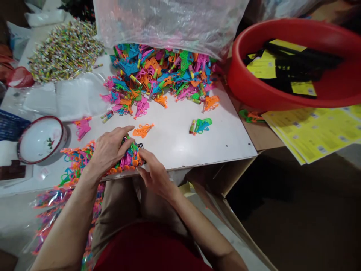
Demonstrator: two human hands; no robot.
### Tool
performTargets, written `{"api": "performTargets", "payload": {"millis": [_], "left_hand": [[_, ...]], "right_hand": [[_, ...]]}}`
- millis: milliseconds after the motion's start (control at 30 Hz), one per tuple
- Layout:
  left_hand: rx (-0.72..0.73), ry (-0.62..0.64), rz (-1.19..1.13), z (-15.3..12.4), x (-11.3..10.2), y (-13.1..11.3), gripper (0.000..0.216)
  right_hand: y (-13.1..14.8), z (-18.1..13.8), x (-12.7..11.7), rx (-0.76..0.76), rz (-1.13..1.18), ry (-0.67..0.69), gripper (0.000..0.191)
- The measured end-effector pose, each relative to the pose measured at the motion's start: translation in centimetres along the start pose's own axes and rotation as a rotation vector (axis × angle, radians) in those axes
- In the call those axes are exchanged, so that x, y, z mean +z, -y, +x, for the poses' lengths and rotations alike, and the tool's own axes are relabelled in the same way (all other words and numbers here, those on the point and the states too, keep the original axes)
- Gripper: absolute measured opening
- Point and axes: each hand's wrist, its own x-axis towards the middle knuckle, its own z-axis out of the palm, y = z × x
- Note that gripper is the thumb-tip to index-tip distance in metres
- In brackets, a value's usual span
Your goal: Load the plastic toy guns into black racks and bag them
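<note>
A packed row of small colourful plastic toys (126, 160), some shaped like little guns, lies along the table's front edge, with a black piece at its right end. My left hand (108, 150) rests across the row from the left, fingers stretched out and apart. At the right end, my right hand (155, 173) pinches the row between thumb and fingers. Just behind my hands lies a single orange toy (143, 130). More packed toys (76, 162) lie under and left of my left forearm.
A large heap of loose toys (158, 75) spills from a clear plastic bag (169, 22). Behind left is a pile of small printed tubes (67, 49). An enamel bowl (41, 139) stands left. On the right are a red tub (237, 82) and yellow printed sheets (316, 131).
</note>
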Motion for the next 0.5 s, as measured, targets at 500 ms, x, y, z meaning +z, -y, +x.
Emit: {"api": "performTargets", "payload": {"millis": [500], "left_hand": [[-0.001,0.009,0.012,-0.2,0.3,-0.3,0.041]], "right_hand": [[-2.7,-0.5,0.3,-0.321,-0.182,-0.059,0.05]]}}
